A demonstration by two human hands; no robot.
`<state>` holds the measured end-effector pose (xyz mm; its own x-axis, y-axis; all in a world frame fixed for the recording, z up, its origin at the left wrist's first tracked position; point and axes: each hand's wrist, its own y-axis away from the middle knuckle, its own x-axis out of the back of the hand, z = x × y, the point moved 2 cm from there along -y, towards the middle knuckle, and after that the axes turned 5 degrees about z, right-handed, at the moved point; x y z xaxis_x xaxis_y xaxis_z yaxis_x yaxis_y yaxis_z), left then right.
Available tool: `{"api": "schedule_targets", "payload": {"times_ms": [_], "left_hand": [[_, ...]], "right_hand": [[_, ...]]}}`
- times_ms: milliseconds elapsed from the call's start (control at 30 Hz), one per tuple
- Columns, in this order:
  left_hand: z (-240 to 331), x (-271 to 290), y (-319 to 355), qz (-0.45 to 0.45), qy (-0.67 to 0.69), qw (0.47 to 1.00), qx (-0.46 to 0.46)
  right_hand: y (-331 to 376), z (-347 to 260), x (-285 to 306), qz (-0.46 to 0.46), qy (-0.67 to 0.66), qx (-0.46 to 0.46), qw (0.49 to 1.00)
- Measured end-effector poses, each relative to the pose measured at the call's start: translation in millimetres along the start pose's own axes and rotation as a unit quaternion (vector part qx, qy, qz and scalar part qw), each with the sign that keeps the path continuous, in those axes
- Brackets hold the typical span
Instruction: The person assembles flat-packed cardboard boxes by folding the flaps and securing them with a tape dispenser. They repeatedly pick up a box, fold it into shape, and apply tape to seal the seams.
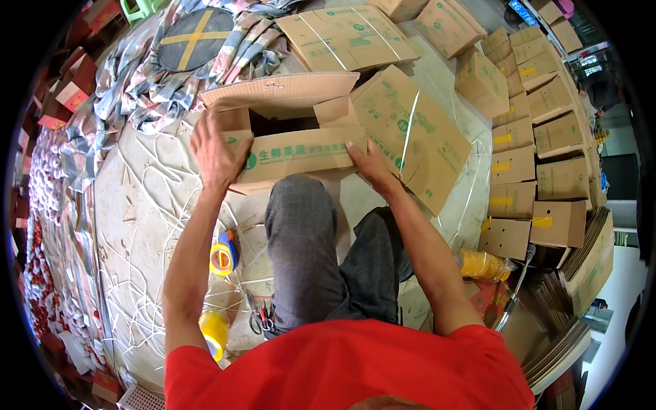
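Note:
In front of my knees stands a brown cardboard box [301, 158] with green print, its top flaps raised and its inside dark. My left hand [220, 152] grips the box's left end, with the fingers over the edge by the side flap. On the right, my right hand [371, 164] holds the front panel near its right corner; the thumb lies on the outside and the other fingers are partly hidden. Flattened cartons [427, 130] bound with white strap lie just right of the box. Another bound bundle of cartons [348, 41] lies behind it.
A blue and orange tape dispenser [224, 253], scissors [259, 318] and a yellow tape roll [214, 334] lie left of my legs. Loose white straps [147, 273] litter the floor. Made-up boxes [514, 164] are stacked at right. Striped cloth [137, 85] and a black disc [195, 41] lie far left.

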<state>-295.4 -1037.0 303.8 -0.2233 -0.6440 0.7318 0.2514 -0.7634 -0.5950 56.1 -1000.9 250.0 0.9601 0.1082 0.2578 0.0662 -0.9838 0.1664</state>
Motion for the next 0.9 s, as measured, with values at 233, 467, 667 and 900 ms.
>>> {"api": "schedule_targets", "payload": {"times_ms": [233,467,667,900], "left_hand": [[-68,5,35,-0.247,0.313,0.898,0.185],[-100,26,47,-0.247,0.293,0.895,0.226],[-16,61,-26,0.05,0.025,0.993,-0.105],[9,-47,-156,-0.5,0.104,0.856,-0.086]], "right_hand": [[20,-48,-17,-0.094,-0.04,-0.031,0.994],[6,-27,-60,-0.119,-0.071,-0.073,0.988],[3,-30,-54,-0.159,-0.106,-0.078,0.978],[3,-18,-57,-0.091,-0.005,0.003,0.996]]}}
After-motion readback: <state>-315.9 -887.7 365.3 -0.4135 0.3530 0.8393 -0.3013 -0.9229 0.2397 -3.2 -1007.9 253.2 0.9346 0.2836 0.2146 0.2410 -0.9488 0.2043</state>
